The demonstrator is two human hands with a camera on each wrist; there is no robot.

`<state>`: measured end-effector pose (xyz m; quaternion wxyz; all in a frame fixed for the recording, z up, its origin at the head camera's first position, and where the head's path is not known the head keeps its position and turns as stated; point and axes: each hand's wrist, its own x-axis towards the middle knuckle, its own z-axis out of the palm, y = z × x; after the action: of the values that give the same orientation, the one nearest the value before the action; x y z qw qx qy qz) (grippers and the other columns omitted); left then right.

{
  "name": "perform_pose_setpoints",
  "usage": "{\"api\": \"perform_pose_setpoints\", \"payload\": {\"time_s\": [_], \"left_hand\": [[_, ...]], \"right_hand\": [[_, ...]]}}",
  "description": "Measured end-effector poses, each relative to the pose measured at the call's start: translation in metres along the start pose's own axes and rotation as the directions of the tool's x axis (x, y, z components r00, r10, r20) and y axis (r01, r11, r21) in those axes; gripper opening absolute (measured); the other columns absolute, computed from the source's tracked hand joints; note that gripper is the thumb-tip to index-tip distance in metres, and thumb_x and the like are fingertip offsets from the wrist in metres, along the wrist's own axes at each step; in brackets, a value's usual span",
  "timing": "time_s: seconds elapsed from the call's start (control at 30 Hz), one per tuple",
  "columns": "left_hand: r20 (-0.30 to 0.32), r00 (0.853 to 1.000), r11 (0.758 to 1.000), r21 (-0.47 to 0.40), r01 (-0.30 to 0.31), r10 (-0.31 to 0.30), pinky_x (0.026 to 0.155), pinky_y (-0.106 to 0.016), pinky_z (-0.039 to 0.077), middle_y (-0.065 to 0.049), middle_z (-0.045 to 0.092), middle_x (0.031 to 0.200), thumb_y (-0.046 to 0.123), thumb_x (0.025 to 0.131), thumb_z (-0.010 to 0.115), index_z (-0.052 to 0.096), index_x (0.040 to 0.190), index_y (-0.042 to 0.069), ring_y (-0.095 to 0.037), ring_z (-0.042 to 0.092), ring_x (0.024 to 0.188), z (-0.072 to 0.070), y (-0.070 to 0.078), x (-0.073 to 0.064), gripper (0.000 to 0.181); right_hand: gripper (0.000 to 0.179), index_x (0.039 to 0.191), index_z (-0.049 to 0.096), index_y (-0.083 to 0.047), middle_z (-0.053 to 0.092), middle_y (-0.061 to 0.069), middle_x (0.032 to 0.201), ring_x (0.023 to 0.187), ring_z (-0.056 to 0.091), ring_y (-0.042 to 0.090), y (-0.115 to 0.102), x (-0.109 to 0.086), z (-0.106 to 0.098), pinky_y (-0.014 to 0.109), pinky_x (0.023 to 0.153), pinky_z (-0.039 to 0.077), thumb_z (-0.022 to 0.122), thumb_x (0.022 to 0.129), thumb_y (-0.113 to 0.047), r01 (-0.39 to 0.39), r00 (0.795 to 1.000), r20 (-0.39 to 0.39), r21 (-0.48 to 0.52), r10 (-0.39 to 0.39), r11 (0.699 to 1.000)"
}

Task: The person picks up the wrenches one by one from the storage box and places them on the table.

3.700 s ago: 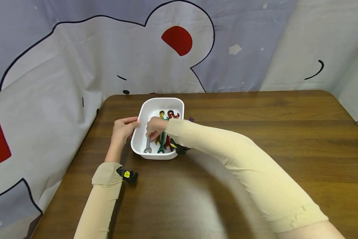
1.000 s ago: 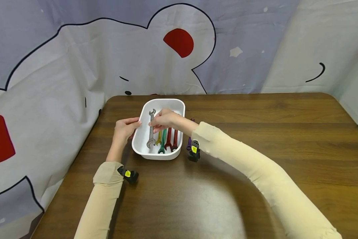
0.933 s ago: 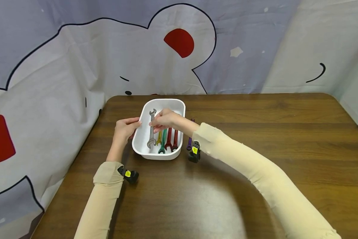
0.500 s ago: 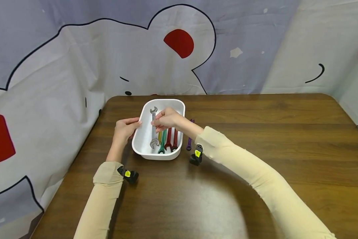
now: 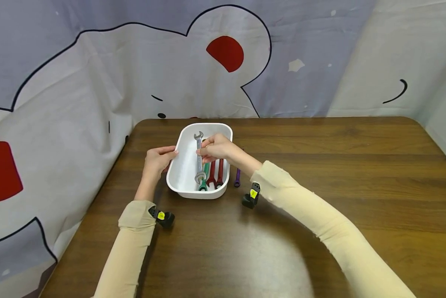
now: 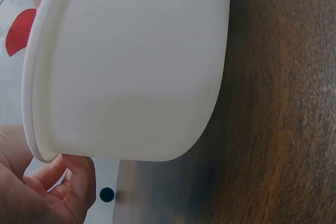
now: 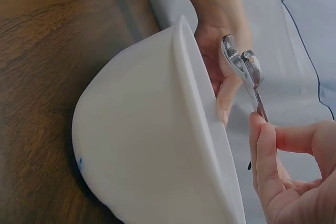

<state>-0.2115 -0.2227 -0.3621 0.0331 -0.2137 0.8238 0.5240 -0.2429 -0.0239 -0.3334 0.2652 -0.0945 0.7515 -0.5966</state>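
My left hand [image 5: 158, 160] grips the left rim of a white plastic tub [image 5: 193, 194], thumb on the rim and curled fingers beneath it in the left wrist view. Pinched between the thumb and fingers of my right hand [image 5: 218, 148] is a silver open-end wrench [image 5: 199, 163]. The right wrist view shows the wrench [image 7: 249, 74] raised beyond the tub's rim, one end pointing away from the fingertips. Under it in the tub lie a green wrench [image 5: 203, 185] and two red wrenches [image 5: 212, 176], partly hidden by the right hand.
A purple wrench [image 5: 237, 178] lies on the wooden table [image 5: 282, 231] just right of the tub, its upper part behind the right forearm. A printed cloth [image 5: 301, 91] hangs behind the table. Each wrist carries a small black camera [image 5: 250, 198].
The right hand has lifted the silver wrench from the tub's left side and moved it rightward, over the green wrench. A yellow wrench is now covered. The left hand keeps its place.
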Motion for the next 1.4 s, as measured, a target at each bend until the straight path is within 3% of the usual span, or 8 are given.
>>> {"api": "perform_pose_setpoints", "payload": {"time_s": [0.3,0.47,0.73,1.13,1.4], "left_hand": [[-0.003,1.000,1.000,0.000,0.012,-0.012,0.075,-0.028,0.052,-0.014,0.060,0.130,0.023,0.093,0.063,0.061,0.130,0.010,-0.018,0.060,0.096,-0.001,0.000,0.000,0.039],[-0.003,1.000,1.000,0.004,0.001,-0.001,0.067,-0.023,0.051,-0.014,0.062,0.128,0.023,0.093,0.063,0.062,0.129,0.010,-0.015,0.060,0.090,0.000,0.000,0.001,0.039],[-0.005,1.000,1.000,0.002,-0.006,0.006,0.061,-0.019,0.049,-0.014,0.062,0.127,0.024,0.092,0.064,0.062,0.129,0.009,-0.018,0.061,0.094,0.000,-0.001,0.003,0.039],[-0.010,1.000,1.000,0.008,-0.003,0.003,0.062,-0.018,0.049,-0.014,0.062,0.127,0.025,0.092,0.064,0.062,0.128,0.010,-0.017,0.061,0.094,-0.001,-0.002,0.001,0.039],[-0.005,1.000,1.000,-0.004,0.005,-0.005,0.061,-0.017,0.048,-0.014,0.061,0.129,0.024,0.093,0.063,0.061,0.129,0.010,-0.016,0.059,0.092,-0.001,-0.002,0.000,0.039]], "right_hand": [[0.030,0.113,0.052,0.011,0.060,0.002,0.065,0.049,0.059,0.006,0.004,-0.006,-0.007,0.024,0.062,0.057,0.063,0.089,-0.003,0.018,1.000,-0.002,0.026,-0.018,0.999],[0.026,0.109,0.055,0.009,0.061,0.001,0.065,0.050,0.060,0.006,0.005,-0.009,-0.012,0.032,0.073,0.058,0.064,0.089,-0.005,0.029,0.999,-0.021,-0.004,-0.029,1.000],[0.026,0.107,0.053,0.010,0.061,0.002,0.066,0.049,0.060,0.008,0.010,-0.016,-0.021,0.023,0.058,0.056,0.065,0.087,-0.002,0.025,0.999,-0.044,0.050,-0.022,0.998],[0.021,0.103,0.053,0.008,0.060,0.001,0.064,0.051,0.060,0.008,0.017,-0.025,-0.036,0.021,0.056,0.055,0.065,0.088,-0.003,0.009,0.999,-0.043,0.063,-0.006,0.998],[0.019,0.101,0.052,0.006,0.061,0.002,0.066,0.052,0.061,0.009,0.025,-0.029,-0.047,0.026,0.062,0.057,0.064,0.088,-0.002,0.010,0.999,-0.050,0.078,-0.006,0.997]]}}
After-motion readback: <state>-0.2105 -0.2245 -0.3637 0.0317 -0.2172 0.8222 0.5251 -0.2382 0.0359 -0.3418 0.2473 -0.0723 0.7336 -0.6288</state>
